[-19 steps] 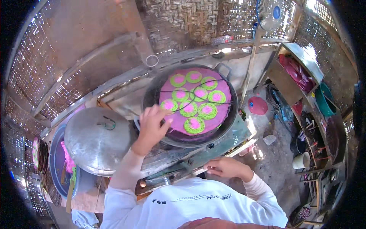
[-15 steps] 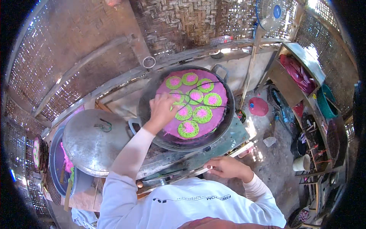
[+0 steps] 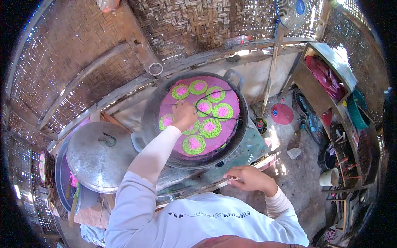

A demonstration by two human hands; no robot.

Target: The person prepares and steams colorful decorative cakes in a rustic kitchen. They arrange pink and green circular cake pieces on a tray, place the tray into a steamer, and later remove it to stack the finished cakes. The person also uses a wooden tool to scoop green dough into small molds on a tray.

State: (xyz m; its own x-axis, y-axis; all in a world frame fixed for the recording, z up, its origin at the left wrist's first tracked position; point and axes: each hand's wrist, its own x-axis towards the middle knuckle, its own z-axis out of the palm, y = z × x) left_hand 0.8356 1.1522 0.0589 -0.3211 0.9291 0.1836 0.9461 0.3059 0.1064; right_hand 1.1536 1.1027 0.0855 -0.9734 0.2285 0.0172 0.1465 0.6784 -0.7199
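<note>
In a large wok (image 3: 145, 120) lies a pink-purple cloth (image 3: 213, 142) or sheet bearing several green lacy rounds with pink centres, such as the round (image 3: 193, 144) nearest me. Thin dark cords (image 3: 225, 117) cross over them. My left hand (image 3: 185, 115) reaches in from the left, its fingers closed at the cords among the middle rounds; the fingertips are partly hidden. A bit of dark line also shows left of the hand. My right hand (image 3: 251, 179) is by the wooden edge below the wok, thumb and fingers apart, holding nothing.
A domed metal lid (image 3: 99, 159) rests left of the wok, beside a grey tub (image 3: 64, 186) with pink and green stuff in it. Shelves with a green basket (image 3: 356, 109) stand at right. A fan (image 3: 290, 13) hangs near the woven wall (image 3: 190, 29).
My left hand has shifted right and slightly down over the rounds. The cords now lie in a different shape, bunched toward my hand. My right hand has opened a little beside the wooden edge.
</note>
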